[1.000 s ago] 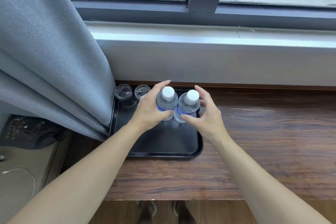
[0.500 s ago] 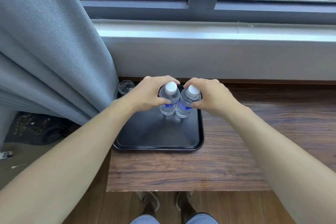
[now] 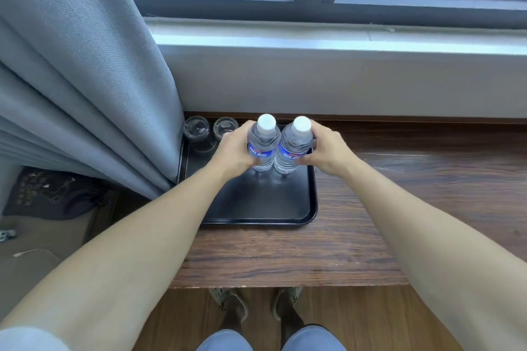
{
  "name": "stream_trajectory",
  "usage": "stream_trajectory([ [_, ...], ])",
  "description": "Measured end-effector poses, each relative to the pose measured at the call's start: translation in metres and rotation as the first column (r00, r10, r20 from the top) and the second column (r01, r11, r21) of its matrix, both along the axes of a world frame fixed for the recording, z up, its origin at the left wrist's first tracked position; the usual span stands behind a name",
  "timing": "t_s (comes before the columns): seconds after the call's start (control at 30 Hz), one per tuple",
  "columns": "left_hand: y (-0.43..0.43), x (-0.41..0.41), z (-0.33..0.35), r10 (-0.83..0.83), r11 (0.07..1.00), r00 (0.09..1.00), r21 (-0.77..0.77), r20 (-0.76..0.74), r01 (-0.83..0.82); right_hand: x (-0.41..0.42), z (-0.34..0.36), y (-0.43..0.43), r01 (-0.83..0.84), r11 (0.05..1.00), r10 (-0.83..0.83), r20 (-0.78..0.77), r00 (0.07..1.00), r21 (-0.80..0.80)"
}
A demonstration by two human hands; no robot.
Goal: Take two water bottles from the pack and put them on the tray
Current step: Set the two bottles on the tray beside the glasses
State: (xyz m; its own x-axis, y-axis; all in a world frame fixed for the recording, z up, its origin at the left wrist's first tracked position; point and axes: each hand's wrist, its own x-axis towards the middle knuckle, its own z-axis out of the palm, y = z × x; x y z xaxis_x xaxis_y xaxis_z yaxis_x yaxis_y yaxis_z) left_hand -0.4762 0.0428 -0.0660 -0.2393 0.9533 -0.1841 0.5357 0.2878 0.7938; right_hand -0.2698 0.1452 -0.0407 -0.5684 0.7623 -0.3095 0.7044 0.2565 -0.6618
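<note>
Standing upright side by side on the far part of the black tray (image 3: 285, 215) are two clear water bottles with white caps and blue labels, their bodies touching or very nearly so. The left hand (image 3: 232, 152) is wrapped around the left bottle (image 3: 263, 142); the right hand (image 3: 325, 151) is wrapped around the right bottle (image 3: 293, 147), fingers curled about each body (whether the bases bear fully on the tray cannot be told). Two empty glasses (image 3: 209, 132) sit at the tray's far left corner, just beside the grey curtain (image 3: 85, 80). The tray lies on the wooden worktop (image 3: 399, 194), below the window sill (image 3: 342, 45).
</note>
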Motion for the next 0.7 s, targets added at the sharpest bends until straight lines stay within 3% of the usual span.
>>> stream_trajectory([
  [0.1, 0.000, 0.003, -0.004, 0.051, 0.998, 0.999, 0.022, 0.007, -0.051, 0.000, -0.005, -0.002, 0.035, 0.999, -0.035, 0.009, 0.999, 0.016],
  [0.3, -0.001, -0.002, 0.003, -0.045, 0.998, 0.998, 0.055, 0.050, 0.042, 0.009, -0.015, -0.007, 0.025, 0.998, -0.028, -0.051, 0.998, -0.058],
  [0.47, -0.001, 0.005, 0.000, 0.009, 0.996, 1.000, 0.087, 0.012, -0.010, 0.004, -0.021, -0.007, 0.050, 0.998, -0.051, -0.038, 0.998, -0.047],
  [0.7, -0.003, 0.011, -0.003, 0.054, 0.992, 0.998, 0.117, 0.019, -0.056, 0.005, -0.011, 0.006, -0.060, 0.991, 0.055, -0.039, 0.998, -0.119],
])
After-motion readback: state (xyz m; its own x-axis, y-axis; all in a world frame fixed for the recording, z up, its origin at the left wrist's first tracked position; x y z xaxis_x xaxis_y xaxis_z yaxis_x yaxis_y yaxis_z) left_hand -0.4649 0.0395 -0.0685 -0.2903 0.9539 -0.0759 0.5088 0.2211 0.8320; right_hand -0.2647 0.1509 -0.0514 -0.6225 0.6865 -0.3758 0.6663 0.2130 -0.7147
